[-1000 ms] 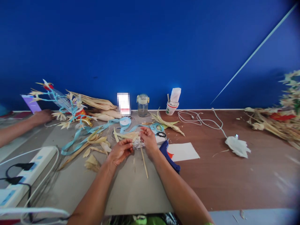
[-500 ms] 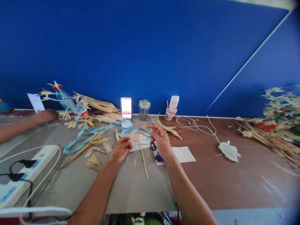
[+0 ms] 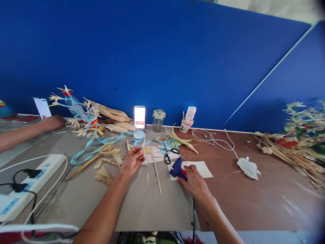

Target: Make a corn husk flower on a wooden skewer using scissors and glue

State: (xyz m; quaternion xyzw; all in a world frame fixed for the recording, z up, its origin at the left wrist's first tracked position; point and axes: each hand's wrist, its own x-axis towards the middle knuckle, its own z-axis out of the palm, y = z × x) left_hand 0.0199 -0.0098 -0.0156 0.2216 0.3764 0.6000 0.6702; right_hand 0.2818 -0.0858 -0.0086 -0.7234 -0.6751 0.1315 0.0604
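My left hand (image 3: 134, 159) is closed in a pinch on a small pale strip of corn husk (image 3: 144, 143), whose tip pokes up above the fingers. My right hand (image 3: 194, 179) wraps the handle of a blue hot glue gun (image 3: 177, 168), which rests on a white sheet (image 3: 204, 169) with its nozzle pointing away from me. Between the hands lies a thin wooden stick (image 3: 156, 174). Black-handled scissors (image 3: 167, 158) lie spread beyond the glue gun, partly over a white paper with thin dark pieces (image 3: 149, 159).
Light-blue ribbon (image 3: 138, 135) and dried husks (image 3: 104, 174) spread across the left. A power strip (image 3: 33, 188) sits at the near left, close to another person's hand (image 3: 54, 122). Along the wall stand a jar (image 3: 158, 122) and a paper cup (image 3: 186, 126); a white cable (image 3: 218, 139) trails right.
My right hand has come down and toward me from near the scissors and now grips the glue gun. The scissors show fully. My left hand stays nearly in place.
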